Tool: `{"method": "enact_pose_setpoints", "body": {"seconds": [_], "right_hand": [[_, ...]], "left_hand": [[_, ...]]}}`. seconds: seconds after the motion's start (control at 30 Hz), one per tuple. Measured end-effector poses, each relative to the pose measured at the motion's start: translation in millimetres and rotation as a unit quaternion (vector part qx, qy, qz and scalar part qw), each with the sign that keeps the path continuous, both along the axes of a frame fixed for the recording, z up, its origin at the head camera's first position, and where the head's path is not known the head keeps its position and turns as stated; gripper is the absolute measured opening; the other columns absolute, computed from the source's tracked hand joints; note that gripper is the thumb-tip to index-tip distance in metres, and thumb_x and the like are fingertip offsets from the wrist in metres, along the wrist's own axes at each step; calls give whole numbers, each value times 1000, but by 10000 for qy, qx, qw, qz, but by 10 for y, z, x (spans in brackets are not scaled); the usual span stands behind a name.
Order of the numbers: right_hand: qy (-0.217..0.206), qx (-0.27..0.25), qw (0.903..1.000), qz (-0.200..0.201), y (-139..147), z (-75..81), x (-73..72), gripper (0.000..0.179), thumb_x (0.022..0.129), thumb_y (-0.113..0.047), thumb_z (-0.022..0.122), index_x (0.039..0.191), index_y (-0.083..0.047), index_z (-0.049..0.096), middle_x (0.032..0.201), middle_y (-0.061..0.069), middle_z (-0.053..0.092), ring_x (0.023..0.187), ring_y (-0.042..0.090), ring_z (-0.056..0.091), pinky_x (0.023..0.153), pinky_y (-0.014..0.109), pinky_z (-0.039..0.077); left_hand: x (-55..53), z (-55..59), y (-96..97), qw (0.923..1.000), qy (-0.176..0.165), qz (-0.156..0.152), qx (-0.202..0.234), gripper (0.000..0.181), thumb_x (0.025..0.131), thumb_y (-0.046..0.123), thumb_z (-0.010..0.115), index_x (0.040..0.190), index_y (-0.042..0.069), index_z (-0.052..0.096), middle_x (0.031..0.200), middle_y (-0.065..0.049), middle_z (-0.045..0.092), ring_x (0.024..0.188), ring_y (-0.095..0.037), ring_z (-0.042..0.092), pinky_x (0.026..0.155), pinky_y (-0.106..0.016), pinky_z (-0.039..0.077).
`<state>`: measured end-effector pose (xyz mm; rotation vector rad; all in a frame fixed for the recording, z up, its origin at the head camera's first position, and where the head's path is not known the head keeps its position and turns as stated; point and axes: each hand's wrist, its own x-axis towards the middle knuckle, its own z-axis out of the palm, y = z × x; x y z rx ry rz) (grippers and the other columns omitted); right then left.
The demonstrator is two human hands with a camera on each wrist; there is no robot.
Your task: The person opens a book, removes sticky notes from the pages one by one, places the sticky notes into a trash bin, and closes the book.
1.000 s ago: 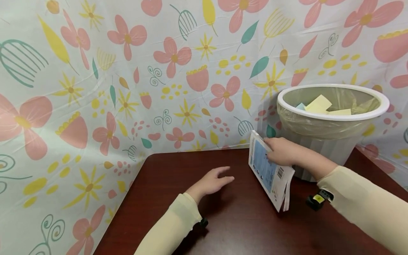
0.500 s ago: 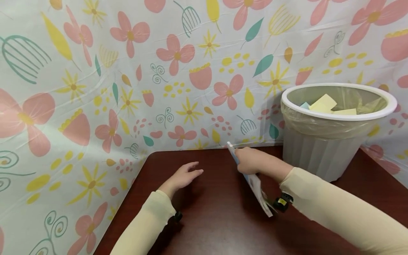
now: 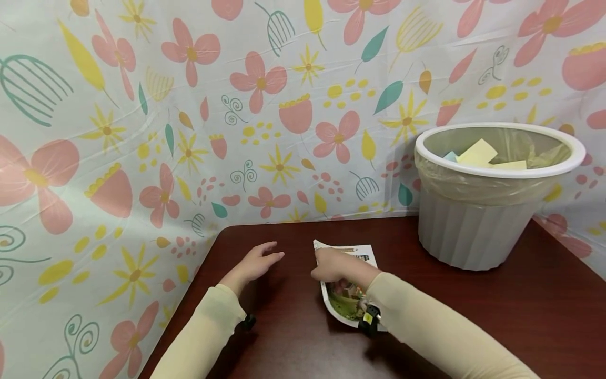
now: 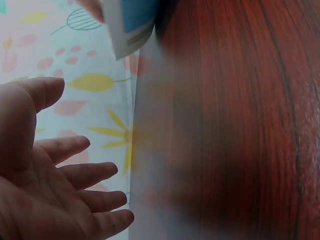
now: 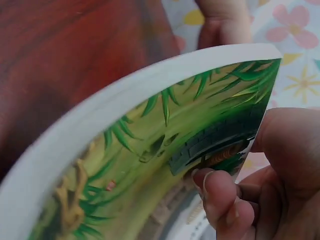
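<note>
A paperback book (image 3: 344, 307) with a green picture on its cover is gripped at its far left edge by my right hand (image 3: 337, 265), which hides part of the cover. Seen from the right wrist, the book (image 5: 165, 125) bends in a curve, and the right hand's fingers (image 5: 222, 195) press on the pictured cover. To the left of the book, my left hand (image 3: 251, 264) is held over the table with its fingers extended. In the left wrist view this left hand (image 4: 55, 190) has its palm bare, and a blue-and-white corner of the book (image 4: 137, 20) shows above it.
A grey bin (image 3: 466, 231) with a white rim and plastic liner stands on the back right of the dark red-brown table (image 3: 289, 337). Yellow paper pieces (image 3: 478, 152) lie inside it. A floral curtain (image 3: 189, 131) hangs along the table's back and left edges.
My right hand has carried the book leftward away from the bin and turned it, from its blue side, through edge-on, to the green-pictured cover. The left hand has drawn back to the left.
</note>
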<state>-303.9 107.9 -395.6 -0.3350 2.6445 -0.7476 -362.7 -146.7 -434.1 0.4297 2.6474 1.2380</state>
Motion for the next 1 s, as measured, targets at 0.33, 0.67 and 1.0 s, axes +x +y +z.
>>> {"method": "enact_pose_setpoints", "body": {"seconds": [0.33,0.67,1.0], "right_hand": [[-117,-382,9989,-228,-214,-344,36,89,95,-15,60,164,1,6,46,3,53,34,17,45,34,31,40],[-171,-360,9991,-124,-258,-473,50,90,96,-16,61,164,1,4,45,3,52,33,17,42,33,31,36],[-255,-226,9994,-71,-255,-479,13,80,100,-18,60,164,0,17,48,4,55,34,17,45,34,29,36]], "left_hand": [[-3,-22,-82,9999,-90,53,47,67,101,47,62,157,15,44,161,-17,43,151,-38,38,120,-61,34],[-11,-58,-151,9999,-138,94,9,68,102,47,61,158,15,42,163,-18,41,152,-39,37,120,-61,35],[-3,-47,-274,9995,-105,220,-191,71,101,51,60,159,16,40,164,-14,40,153,-39,34,120,-61,34]]}}
